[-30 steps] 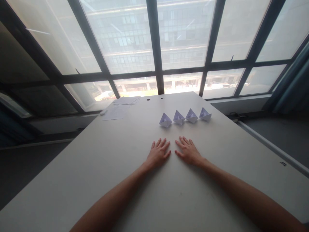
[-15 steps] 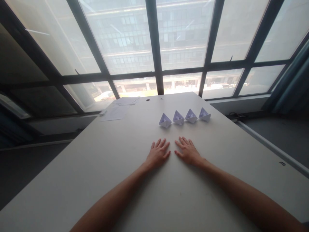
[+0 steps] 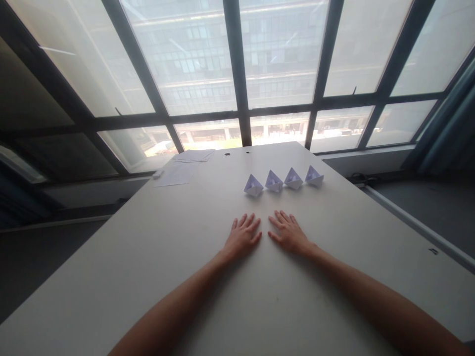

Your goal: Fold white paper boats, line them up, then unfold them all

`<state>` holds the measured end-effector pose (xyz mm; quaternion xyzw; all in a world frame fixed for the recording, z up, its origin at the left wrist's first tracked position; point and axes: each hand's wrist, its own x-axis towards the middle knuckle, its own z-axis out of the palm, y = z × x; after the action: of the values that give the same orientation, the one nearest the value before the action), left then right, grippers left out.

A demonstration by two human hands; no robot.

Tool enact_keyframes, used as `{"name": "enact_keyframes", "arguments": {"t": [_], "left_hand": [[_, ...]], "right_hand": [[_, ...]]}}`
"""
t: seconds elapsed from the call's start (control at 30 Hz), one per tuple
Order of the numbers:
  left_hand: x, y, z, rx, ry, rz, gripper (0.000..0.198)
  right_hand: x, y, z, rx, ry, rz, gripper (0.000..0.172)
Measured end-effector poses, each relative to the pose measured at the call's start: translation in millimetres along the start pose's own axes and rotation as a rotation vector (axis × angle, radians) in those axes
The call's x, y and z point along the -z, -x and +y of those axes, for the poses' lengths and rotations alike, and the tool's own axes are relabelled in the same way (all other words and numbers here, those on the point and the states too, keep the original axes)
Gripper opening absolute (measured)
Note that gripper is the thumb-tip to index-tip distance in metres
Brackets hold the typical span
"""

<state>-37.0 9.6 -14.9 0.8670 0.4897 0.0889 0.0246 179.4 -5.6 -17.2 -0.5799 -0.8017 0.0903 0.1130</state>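
My left hand (image 3: pixel 243 235) lies palm down on the white table (image 3: pixel 148 262), fingers spread, holding nothing. Flat beside it, a small gap away, rests my right hand (image 3: pixel 288 232), its fingers apart too and nothing in them. Beyond both hands stand several folded white paper boats in a row running to the right. The leftmost paper boat (image 3: pixel 254 186) is nearest my left hand. A second paper boat (image 3: pixel 274 182) and a third paper boat (image 3: pixel 293 179) are ahead of my right hand. Farthest right is another paper boat (image 3: pixel 314 176). Neither hand touches any of them.
White paper sheets (image 3: pixel 176 174) lie at the table's far left, with a small white object (image 3: pixel 158 174) at their edge. Two dark round spots, one a hole (image 3: pixel 227 154), mark the far end. Tall framed windows (image 3: pixel 243 118) rise behind; a curtain (image 3: pixel 441 128) hangs right.
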Motion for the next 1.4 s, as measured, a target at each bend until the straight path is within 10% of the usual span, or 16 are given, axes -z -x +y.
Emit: {"name": "enact_keyframes", "arguments": {"t": [1.4], "left_hand": [[-4.7,-1.2,-4.4,-0.023,0.073,0.063,0.049]], "right_hand": [[-7.7,-2.0,3.6,0.026,-0.058,0.071,0.059]]}}
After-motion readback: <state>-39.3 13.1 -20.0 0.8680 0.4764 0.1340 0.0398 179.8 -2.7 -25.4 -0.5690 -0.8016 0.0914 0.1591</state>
